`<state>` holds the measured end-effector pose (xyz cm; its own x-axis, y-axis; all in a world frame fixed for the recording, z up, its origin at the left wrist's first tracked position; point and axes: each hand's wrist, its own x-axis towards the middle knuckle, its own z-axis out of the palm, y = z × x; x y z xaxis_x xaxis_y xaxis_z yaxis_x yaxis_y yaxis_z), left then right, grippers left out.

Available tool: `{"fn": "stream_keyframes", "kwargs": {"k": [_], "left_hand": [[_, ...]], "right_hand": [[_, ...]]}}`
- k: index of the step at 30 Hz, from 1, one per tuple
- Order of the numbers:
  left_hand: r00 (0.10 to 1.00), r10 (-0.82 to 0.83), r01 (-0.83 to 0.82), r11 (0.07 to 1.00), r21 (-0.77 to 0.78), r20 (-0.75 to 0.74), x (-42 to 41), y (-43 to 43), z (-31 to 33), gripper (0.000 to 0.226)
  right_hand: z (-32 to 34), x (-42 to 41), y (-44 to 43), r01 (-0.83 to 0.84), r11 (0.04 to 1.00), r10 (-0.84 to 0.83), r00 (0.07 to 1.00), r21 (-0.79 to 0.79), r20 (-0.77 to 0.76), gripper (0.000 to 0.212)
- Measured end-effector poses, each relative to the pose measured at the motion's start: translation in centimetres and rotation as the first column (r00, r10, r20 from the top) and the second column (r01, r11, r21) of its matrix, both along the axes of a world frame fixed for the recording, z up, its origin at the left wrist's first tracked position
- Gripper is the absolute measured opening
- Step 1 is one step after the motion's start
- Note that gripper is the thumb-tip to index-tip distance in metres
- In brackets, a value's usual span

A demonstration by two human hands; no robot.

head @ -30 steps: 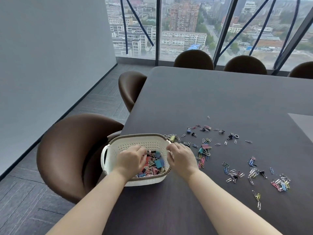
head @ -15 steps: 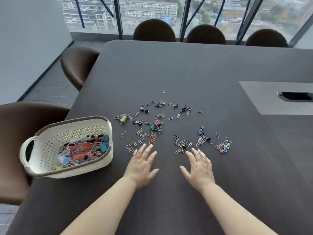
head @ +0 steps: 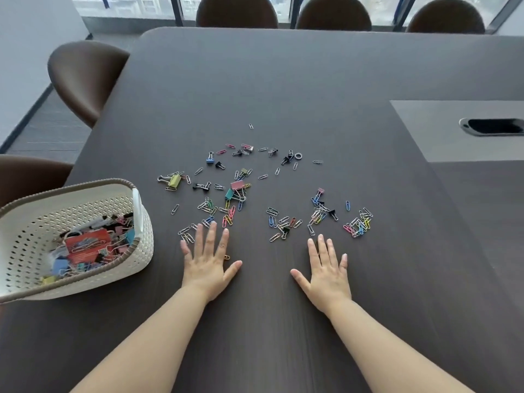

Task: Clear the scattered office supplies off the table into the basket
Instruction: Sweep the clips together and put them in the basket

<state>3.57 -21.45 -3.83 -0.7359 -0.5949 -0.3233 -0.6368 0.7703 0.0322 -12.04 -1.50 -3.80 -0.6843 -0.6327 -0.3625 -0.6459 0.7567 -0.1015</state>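
Coloured paper clips (head: 357, 223) and binder clips (head: 236, 189) lie scattered across the middle of the dark table (head: 312, 80). A white perforated basket (head: 143, 231) stands at the table's left edge and holds several clips and a red packet. My left hand (head: 208, 258) lies flat on the table with fingers spread, fingertips at the near edge of the clip scatter. My right hand (head: 326, 268) lies flat too, just short of the clips. Neither hand holds anything.
Brown chairs (head: 82, 78) stand along the left side and the far end of the table. A grey panel with a dark cable slot (head: 493, 126) sits at the right. Bare tabletop lies near me, between and around my forearms.
Both hands left the basket and came down flat on the table to its right. My view swung right and down, and now sits slightly closer over the clips.
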Motion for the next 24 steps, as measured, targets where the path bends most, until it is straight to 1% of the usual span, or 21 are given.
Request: {"fn": "stream_keyframes", "kwargs": {"k": [2, 4, 7, 12, 16, 18, 22, 24], "left_hand": [[0.995, 0.100, -0.100, 0.995, -0.012, 0.008, -0.1, -1.2, 0.1, 0.084], [0.992, 0.119, -0.118, 0.993, -0.022, 0.033, -0.3, -2.1, 0.3, 0.087], [0.996, 0.082, -0.081, 0.997, -0.019, 0.044, -1.2, -3.1, 0.2, 0.084], [0.999, 0.048, -0.048, 0.999, 0.013, -0.016, -3.9, -5.2, 0.0, 0.085], [0.998, -0.001, 0.001, 1.000, -0.006, -0.057, -6.7, -7.7, -0.4, 0.088], [0.998, -0.026, 0.025, 1.000, -0.016, -0.065, -8.0, -8.7, -0.7, 0.091], [0.993, -0.092, 0.091, 0.996, -0.026, -0.068, -9.7, -9.9, -1.1, 0.090], [0.986, -0.133, 0.131, 0.991, -0.024, -0.100, -9.8, -10.3, -1.2, 0.090]], "right_hand": [[0.0, -0.6, -0.8, -0.020, 1.000, 0.021, 1.000, 0.017, -0.004, 0.104], [0.1, -1.0, -1.7, -0.029, 0.999, 0.029, 1.000, 0.025, -0.002, 0.104], [0.2, -1.4, -3.6, -0.046, 0.998, 0.046, 0.999, 0.031, 0.008, 0.105], [0.3, -2.9, -7.4, -0.064, 0.998, 0.064, 0.998, 0.012, 0.020, 0.109], [0.0, -5.3, -10.4, -0.041, 0.999, 0.041, 0.999, -0.007, -0.014, 0.109], [-0.4, -6.4, -11.8, -0.039, 0.999, 0.038, 0.999, -0.017, -0.038, 0.104], [-0.5, -8.1, -13.9, -0.061, 0.991, 0.059, 0.998, -0.122, -0.022, 0.094], [-0.5, -8.4, -14.3, -0.088, 0.977, 0.086, 0.996, -0.195, -0.019, 0.090]]}}
